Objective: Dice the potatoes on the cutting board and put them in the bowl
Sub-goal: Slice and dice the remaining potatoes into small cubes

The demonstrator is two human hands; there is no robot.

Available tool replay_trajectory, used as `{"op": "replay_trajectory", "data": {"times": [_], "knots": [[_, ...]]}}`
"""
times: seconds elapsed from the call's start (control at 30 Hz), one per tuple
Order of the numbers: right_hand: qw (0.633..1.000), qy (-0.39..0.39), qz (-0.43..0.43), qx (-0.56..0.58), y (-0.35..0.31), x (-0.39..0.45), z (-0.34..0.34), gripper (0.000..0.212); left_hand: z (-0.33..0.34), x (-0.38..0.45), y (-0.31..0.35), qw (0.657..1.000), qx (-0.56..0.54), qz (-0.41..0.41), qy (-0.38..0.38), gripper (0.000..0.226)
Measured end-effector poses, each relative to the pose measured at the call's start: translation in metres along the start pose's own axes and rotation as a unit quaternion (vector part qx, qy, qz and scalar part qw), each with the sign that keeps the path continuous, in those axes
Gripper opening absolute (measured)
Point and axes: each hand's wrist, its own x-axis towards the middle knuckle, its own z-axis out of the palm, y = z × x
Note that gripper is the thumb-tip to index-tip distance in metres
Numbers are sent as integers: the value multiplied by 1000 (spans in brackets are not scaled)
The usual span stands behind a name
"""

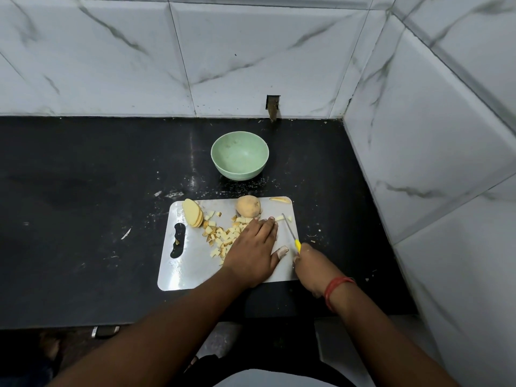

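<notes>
A white cutting board (192, 263) lies on the black counter. On it sit a stack of potato slices (192, 213), a whole potato (248, 206) at the far edge, and several potato dice (223, 236) in a loose pile. My left hand (252, 252) lies flat over the right side of the pile, fingers straight and pointing away. My right hand (312, 268) grips a small knife (290, 231) by its yellow handle, blade tip resting on the board beside my left fingers. The pale green bowl (240, 155) stands empty behind the board.
The black counter (83, 219) runs left, speckled with potato bits. White marble-look tiled walls close the back and the right side (432, 163). A thin potato peel strip (280, 200) lies at the board's far right corner. The counter's front edge is near my body.
</notes>
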Motion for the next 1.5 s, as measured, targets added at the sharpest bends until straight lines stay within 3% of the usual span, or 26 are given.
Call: {"op": "replay_trajectory", "data": {"times": [0.23, 0.4, 0.9, 1.13, 1.5], "knots": [[1000, -10, -6, 0, 18, -15, 8, 9, 1, 0, 0, 1000, -8, -9, -29, 74], [998, 37, -26, 48, 15, -16, 2, 18, 0, 1, 0, 999, -14, -11, -31, 75], [1000, -10, 2, -6, 9, -7, 11, 19, -3, 1, -1, 999, -25, -10, -30, 73], [998, 39, -28, 46, 8, -16, 4, 18, -6, -2, 1, 1000, -21, -10, -16, 71], [1000, 7, -21, 1, -2, -9, 9, 21, -5, -6, 4, 999, 10, -36, -13, 71]]}}
